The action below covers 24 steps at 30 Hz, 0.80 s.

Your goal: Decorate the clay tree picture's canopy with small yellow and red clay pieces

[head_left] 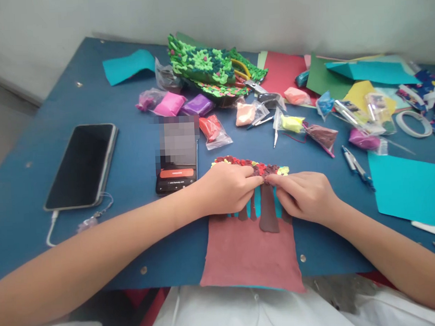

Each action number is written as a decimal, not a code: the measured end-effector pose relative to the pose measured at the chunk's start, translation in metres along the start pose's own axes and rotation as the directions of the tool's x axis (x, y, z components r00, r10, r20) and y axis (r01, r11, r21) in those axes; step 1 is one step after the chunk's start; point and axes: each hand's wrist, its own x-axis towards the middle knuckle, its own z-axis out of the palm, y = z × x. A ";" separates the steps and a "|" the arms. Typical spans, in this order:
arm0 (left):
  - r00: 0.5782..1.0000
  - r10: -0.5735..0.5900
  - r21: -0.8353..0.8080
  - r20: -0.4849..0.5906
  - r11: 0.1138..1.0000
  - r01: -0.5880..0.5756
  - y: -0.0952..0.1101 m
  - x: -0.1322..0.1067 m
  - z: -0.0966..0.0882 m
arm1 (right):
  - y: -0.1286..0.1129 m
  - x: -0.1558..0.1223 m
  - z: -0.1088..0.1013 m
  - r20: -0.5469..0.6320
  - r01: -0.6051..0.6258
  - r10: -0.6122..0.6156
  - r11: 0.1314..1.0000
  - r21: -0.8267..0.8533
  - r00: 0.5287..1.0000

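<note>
Brown clay across a picture [252, 255] at the near edge of a blue table [133, 138], jutting over toward a white garment [217, 312]. Above the plain brown ground, dark trunks [269, 213] under a band of red, maroon and yellow petals [261, 169]. At that band, left hand [231, 186] curled and right hand [307, 197] with index finger extended, tips nearly meeting atop the widest trunk; cannot tell whether pinching anything. To the left, a lit phone [176, 173] and a dark phone [82, 164] with a white cable [53, 220]. Beyond, clay packets [210, 128] and scissors [254, 86]. To the right, pens [353, 163] beside a turquoise sheet [413, 188].
</note>
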 end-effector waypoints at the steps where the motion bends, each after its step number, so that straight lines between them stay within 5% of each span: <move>1: 0.999 -0.031 -0.054 -0.020 0.998 0.030 0.002 0.001 -0.002 | -0.001 0.001 -0.002 -0.029 -0.008 0.008 1.000 0.003 1.000; 3: 0.989 -0.144 -0.245 -0.044 0.961 0.129 0.010 0.002 -0.007 | -0.005 0.002 -0.006 -0.105 0.009 -0.009 1.000 0.007 0.994; 6: 0.939 -0.337 -0.601 0.069 0.737 0.309 0.031 0.002 -0.017 | -0.016 0.003 -0.017 -0.179 0.156 -0.155 0.988 -0.011 0.972; 10: 0.903 -0.388 -0.727 0.184 0.565 0.391 0.059 -0.005 -0.023 | -0.029 0.001 -0.028 -0.168 0.223 -0.218 0.975 0.012 0.961; 16: 0.933 -0.245 -0.711 0.265 0.604 0.360 0.067 -0.014 -0.025 | -0.035 -0.008 -0.028 -0.187 0.157 -0.131 0.979 0.130 0.974; 24: 0.968 -0.066 -0.690 0.240 0.690 0.218 0.058 -0.013 -0.026 | -0.031 -0.010 -0.028 -0.139 0.148 -0.100 0.905 0.398 0.985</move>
